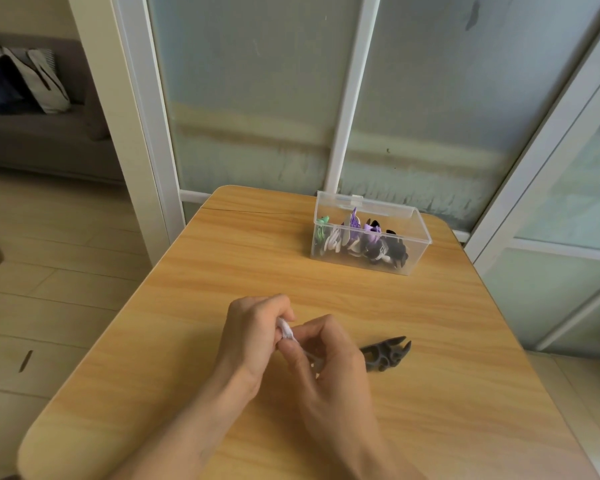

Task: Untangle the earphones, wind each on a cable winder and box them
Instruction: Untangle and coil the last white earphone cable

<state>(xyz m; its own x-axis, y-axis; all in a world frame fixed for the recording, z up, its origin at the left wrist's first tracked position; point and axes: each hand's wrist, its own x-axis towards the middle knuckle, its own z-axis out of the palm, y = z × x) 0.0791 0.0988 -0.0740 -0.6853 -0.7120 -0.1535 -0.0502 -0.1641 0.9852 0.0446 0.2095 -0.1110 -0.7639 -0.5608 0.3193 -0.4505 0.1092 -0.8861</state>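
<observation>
Both my hands meet over the middle of the wooden table (194, 271). My left hand (253, 334) curls round a white winder wound with white earphone cable (286, 330). My right hand (329, 358) pinches the same white bundle from the right, and most of it is hidden between the fingers. A dark grey cable winder (387, 351) lies flat on the table just right of my right hand, with no cable on it. At the far right of the table stands a clear plastic box (368, 233), lid open, holding several wound winders in green, white, purple and black.
Behind the table runs a frosted glass partition with white frames (347, 98). To the left the floor is tiled, and a grey sofa with a bag (32, 81) stands farther back. The table's left and near edges are rounded.
</observation>
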